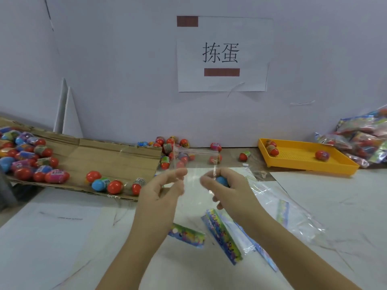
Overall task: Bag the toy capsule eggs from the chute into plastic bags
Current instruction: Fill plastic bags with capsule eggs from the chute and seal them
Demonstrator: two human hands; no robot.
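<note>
A clear plastic bag point(195, 162) is held upright above the table between both hands. My left hand point(162, 190) pinches its left edge with thumb and forefinger. My right hand point(225, 185) pinches the right edge and also keeps a blue capsule egg point(221, 180) tucked in its palm. The cardboard chute point(88, 158) slopes down from the left, with many red, blue and pink capsule eggs point(56, 176) lying on it. More eggs point(167, 143) sit against the wall behind the bag.
A yellow tray point(303, 159) at the right holds three eggs, and filled bags point(360, 136) are piled behind it. A loose egg point(244, 156) lies left of the tray. Spare clear bags point(278, 208) and colourful printed header cards point(222, 235) lie on the white table near my forearms.
</note>
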